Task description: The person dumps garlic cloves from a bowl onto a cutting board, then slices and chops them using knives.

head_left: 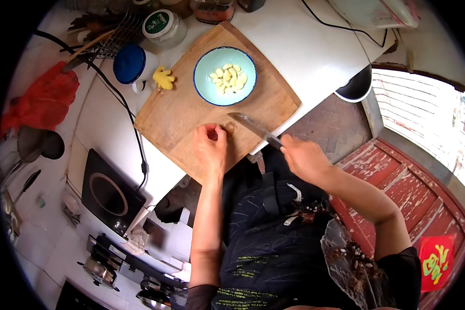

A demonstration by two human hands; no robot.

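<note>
My right hand (pixel 302 159) is wrapped round the dark handle of a kitchen knife (pixel 250 125). The blade points left over the front of a wooden cutting board (pixel 165 116). Close to its tip, my left hand (pixel 210 152) rests at the board with fingers curled toward the thumb; whatever they pinch, if anything, is hidden. A light green bowl (pixel 204 82) with a blue rim stands on the board, holding several peeled garlic cloves (pixel 228 78). Peeled yellow ginger (pixel 163 78) lies at the board's left edge. A small damp patch shows beside my left fingertips.
A mug with a blue lid (pixel 129 63) and a glass jar (pixel 163 29) stand left of the board. A black cable (pixel 124 98) runs down to an induction cooktop (pixel 112 192). A red plastic bag (pixel 46 98) hangs at left. A dark bucket (pixel 357 85) sits beyond the counter's right edge.
</note>
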